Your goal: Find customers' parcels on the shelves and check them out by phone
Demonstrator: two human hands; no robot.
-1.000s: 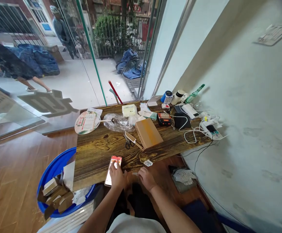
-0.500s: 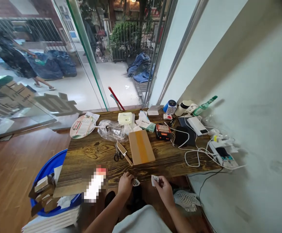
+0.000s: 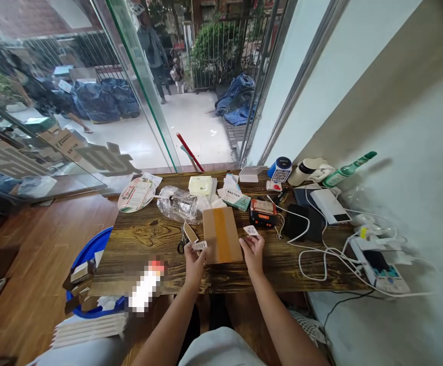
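Evidently both hands are pinched narrow: the left hand (image 3: pixel 195 265) holds a small printed label (image 3: pixel 200 245) at 8 o'clock on the cardboard box (image 3: pixel 229 245), overlapping its near corner, and the right hand (image 3: pixel 253 254) grips a second label (image 3: pixel 250 231) at 3 o'clock. Their print is too small to read surely. Whether the right fingertips touch the box I cannot tell. The box lies mid-table, taped over, so its contents are hidden. At 9 o'clock, the left hand and its label mask the lower part of a knife (image 3: pixel 191 233) beside dark-handled scissors (image 3: pixel 180 247). Further out at 8 o'clock, a bright patch (image 3: pixel 145 290) is pixelated past recognition. Beyond it, a blue bin (image 3: pixel 92 245), partly covered by the tabletop (image 3: pixel 145 234), contains torn cardboard (image 3: pixel 86 286) and white scraps (image 3: pixel 108 303). At 10 o'clock, a clear plastic bag (image 3: pixel 173 199) holds something dark, blurred by glare. Below the table at 5 o'clock, the right forearm partly covers white netting (image 3: pixel 309 327).
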